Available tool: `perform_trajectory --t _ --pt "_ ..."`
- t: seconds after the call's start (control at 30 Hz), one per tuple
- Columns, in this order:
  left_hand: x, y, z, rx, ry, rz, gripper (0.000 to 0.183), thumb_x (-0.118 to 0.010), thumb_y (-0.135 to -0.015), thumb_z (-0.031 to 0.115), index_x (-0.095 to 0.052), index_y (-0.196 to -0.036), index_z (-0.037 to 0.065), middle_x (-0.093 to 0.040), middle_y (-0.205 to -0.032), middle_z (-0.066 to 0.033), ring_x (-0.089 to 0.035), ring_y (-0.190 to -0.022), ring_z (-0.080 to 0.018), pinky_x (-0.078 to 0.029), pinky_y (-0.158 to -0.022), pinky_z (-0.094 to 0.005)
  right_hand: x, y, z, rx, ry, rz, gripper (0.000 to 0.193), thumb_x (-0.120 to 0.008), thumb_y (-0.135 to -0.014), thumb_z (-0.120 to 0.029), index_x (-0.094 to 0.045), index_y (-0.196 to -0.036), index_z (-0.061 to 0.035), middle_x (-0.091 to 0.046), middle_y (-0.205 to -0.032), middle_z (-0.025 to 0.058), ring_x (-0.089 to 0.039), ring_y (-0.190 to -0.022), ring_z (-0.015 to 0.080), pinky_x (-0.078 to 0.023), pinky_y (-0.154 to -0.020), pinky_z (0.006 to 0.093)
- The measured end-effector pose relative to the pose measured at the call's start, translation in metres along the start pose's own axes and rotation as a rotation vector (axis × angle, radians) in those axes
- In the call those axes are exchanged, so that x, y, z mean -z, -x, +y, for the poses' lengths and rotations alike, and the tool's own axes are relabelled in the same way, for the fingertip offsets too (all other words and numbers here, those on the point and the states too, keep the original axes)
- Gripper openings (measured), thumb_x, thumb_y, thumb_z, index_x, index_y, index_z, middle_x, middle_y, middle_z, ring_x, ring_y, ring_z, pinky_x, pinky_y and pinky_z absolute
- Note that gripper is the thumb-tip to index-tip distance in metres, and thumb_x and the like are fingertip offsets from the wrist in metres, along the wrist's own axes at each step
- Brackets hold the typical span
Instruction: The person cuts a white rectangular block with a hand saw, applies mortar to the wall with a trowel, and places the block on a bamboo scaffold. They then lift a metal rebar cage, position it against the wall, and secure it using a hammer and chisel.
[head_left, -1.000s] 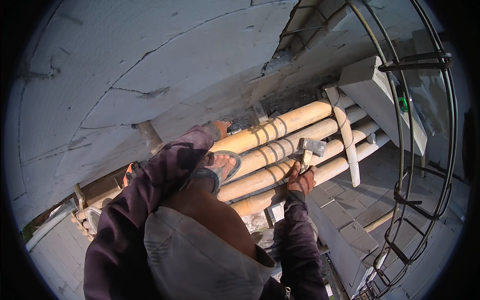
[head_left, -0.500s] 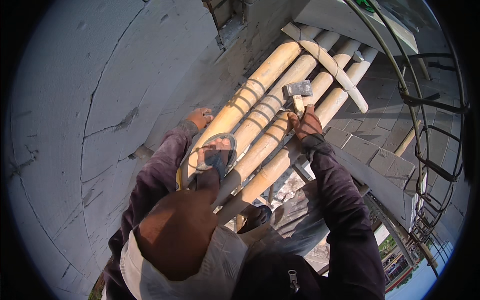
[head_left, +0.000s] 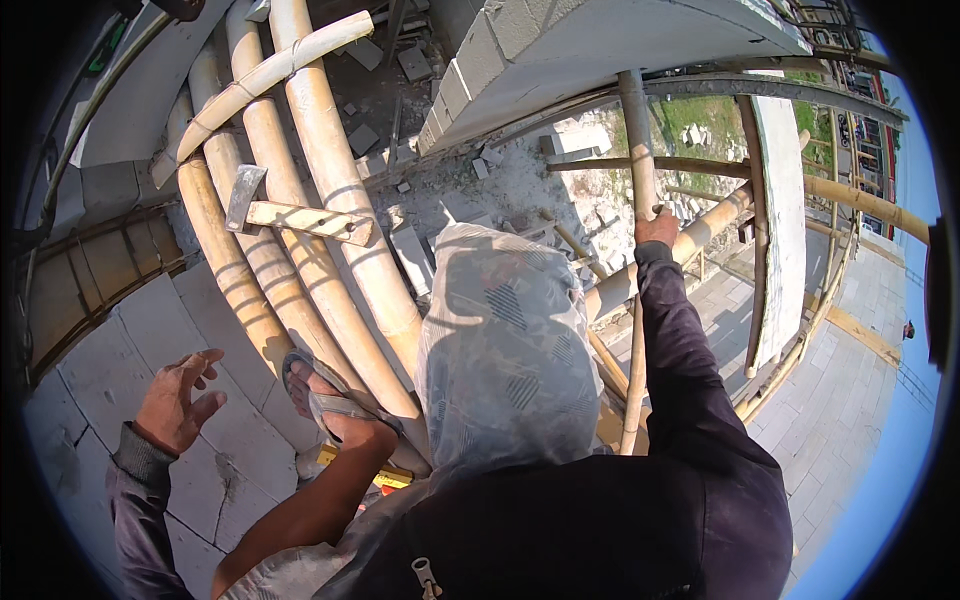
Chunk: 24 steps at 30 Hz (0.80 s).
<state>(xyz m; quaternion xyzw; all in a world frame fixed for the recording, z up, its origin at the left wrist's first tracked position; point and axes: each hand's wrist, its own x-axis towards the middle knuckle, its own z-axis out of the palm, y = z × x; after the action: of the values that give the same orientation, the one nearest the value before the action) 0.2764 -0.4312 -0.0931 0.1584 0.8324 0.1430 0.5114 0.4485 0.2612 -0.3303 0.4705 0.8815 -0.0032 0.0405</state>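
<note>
My right hand [head_left: 656,227] is wrapped round an upright bamboo pole [head_left: 638,150] at the right. At the lower left, my left hand [head_left: 182,400] hangs in the air in front of the pale block wall [head_left: 130,370], its fingers apart and nothing in them. A hammer [head_left: 300,217] with a grey metal head and a pale wooden handle lies across several bamboo poles [head_left: 335,170] that form a platform. A split bamboo strip [head_left: 262,92] is tied across their far end. My sandalled foot [head_left: 335,400] rests on the poles near my left hand.
Below the platform, rubble and broken blocks [head_left: 575,143] lie on the ground. A pale board [head_left: 778,225] stands among bamboo scaffold poles at the right. A block wall edge [head_left: 490,50] juts in at the top. A yellow tool [head_left: 390,478] shows beside my foot.
My right hand has let go of the hammer, now lying on the poles, and grips the upright pole. My left hand has come off the platform's edge. The view has swung to the right.
</note>
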Motion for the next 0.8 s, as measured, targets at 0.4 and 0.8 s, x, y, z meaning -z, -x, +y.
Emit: perform_trajectory --t 0.4,0.8 --pt "-0.024 -0.21 0.091 -0.115 -0.701 0.434 0.076 -0.07 -0.081 0.008 -0.036 -0.148 0.009 -0.032 -0.152 -0.0227 -0.036 -0.138 -0.0407 -0.034 -0.114 -0.0468 -0.052 -0.023 0.128 -0.185 0.262 -0.098 0.08 -0.069 -0.077 -0.063 -0.05 -0.143 -0.0217 -0.027 -0.156 0.0199 -0.027 -0.144 0.0395 -0.031 -0.113 0.0538" --pt "-0.244 -0.326 0.196 0.267 -0.628 -0.464 0.09 -0.058 -0.091 0.031 -0.002 -0.157 0.003 -0.053 -0.136 -0.0252 -0.056 -0.123 -0.0353 -0.046 -0.102 -0.0447 -0.099 -0.065 0.184 -0.586 -0.136 0.061 0.1 -0.075 -0.065 -0.06 -0.049 -0.132 0.0097 -0.057 -0.132 0.0267 -0.056 -0.123 0.0392 -0.044 -0.104 0.0409"
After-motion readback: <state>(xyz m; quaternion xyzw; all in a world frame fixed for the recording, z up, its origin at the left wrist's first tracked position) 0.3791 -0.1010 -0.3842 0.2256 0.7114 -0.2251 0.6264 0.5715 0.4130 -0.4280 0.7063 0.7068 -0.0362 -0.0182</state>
